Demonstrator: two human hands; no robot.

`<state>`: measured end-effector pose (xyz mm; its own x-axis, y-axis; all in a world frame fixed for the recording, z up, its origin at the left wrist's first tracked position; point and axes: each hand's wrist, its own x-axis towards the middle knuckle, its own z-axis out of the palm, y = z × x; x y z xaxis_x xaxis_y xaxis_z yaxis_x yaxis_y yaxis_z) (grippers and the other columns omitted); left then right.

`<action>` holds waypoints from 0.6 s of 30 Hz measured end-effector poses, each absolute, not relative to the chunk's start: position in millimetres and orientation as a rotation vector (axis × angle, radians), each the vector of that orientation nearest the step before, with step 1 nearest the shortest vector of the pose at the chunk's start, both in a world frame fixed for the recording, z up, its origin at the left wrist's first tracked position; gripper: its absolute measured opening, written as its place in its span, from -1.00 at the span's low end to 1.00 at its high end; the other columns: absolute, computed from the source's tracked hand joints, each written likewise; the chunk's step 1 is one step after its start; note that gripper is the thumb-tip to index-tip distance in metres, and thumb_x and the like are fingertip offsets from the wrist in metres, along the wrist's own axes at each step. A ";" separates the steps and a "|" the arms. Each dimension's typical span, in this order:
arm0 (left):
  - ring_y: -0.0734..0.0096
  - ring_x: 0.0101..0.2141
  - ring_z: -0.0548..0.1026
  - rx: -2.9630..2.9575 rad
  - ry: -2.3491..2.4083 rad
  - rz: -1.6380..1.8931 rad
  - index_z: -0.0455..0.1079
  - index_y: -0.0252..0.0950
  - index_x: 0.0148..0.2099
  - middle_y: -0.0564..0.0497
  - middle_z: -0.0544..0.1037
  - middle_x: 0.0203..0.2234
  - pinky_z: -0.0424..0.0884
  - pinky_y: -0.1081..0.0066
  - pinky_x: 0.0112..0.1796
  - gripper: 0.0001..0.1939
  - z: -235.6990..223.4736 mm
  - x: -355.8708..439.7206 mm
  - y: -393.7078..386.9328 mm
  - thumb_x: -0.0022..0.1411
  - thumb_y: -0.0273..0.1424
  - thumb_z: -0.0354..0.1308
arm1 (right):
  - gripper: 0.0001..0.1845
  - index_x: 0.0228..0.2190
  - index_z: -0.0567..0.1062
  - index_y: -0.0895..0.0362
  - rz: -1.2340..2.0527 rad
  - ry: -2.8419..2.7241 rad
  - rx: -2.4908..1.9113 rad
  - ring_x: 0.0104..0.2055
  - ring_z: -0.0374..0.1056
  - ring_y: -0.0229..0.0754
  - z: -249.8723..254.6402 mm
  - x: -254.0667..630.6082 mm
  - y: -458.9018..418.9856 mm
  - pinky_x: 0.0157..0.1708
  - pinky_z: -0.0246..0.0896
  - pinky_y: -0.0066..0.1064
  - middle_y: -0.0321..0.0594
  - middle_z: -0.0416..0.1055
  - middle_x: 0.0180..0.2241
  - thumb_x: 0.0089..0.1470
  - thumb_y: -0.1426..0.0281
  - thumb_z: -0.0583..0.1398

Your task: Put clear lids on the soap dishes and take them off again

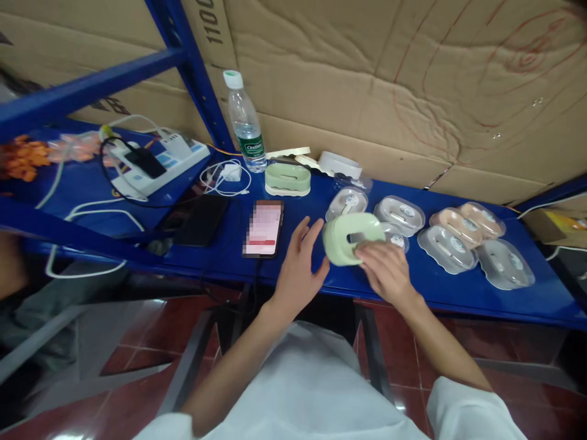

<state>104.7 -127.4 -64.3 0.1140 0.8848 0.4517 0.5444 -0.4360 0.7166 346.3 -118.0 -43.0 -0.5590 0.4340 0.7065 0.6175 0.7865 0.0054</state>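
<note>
A pale green oval plastic dish [337, 241] with a slot in its middle is lifted above the blue table's front edge. My right hand [387, 269] grips its lower right side, fingers over the rim by the slot. Just left of the dish, my left hand [300, 266] is open, thumb and fingers apart, with nothing in it. Behind the dish lie clear-lidded oval cases, one [347, 203] at the back and another [398, 215] to the right. A similar green dish [288, 177] rests on a cream piece near the bottle.
A phone [263, 229] lies left of my left hand. Farther back stand a water bottle [247, 131] and a white charger [232, 172] with coiled cable. Several lidded cases [447, 247] cover the right side. A power strip [160, 168] and blue shelf frame [183, 55] are at left.
</note>
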 end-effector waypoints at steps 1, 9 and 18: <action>-0.02 0.42 0.31 2.043 1.383 1.204 -0.01 0.01 0.57 -0.20 0.10 0.51 0.43 -0.03 0.31 -0.16 -65.9 94.9 -136.4 0.38 -0.54 0.19 | -0.49 0.27 0.45 0.04 -0.322 -2.286 -0.726 0.09 0.57 -0.06 -48.3 342.0 -122.3 0.12 0.41 -0.16 -0.14 0.66 0.00 0.35 0.50 0.27; -0.14 0.48 0.20 2.213 1.322 1.128 0.16 -0.03 0.50 -0.24 -0.02 0.56 0.41 -0.06 0.33 -0.24 -78.3 59.4 -169.5 0.38 -0.43 0.35 | -0.71 0.09 0.59 0.10 -0.030 -2.525 -0.626 0.06 0.56 -0.10 -55.6 310.1 -118.8 0.09 0.43 -0.21 -0.10 0.66 0.00 0.42 0.49 0.17; -0.19 0.41 0.33 2.323 1.423 1.235 0.47 -0.24 0.11 -0.34 0.23 0.44 0.48 -0.12 0.27 -0.77 -96.6 72.8 -163.2 0.44 -0.42 0.28 | -0.64 0.14 0.57 0.09 0.202 -2.740 -0.889 0.23 0.44 0.03 23.2 265.6 18.9 0.26 0.29 -0.05 -0.04 0.56 0.17 0.49 0.28 0.10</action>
<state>72.8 -163.2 -96.6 0.2110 0.7968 0.5662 0.6732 -0.5385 0.5068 265.6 18.9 23.2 -0.7814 0.5923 0.1964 0.5571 0.8039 -0.2081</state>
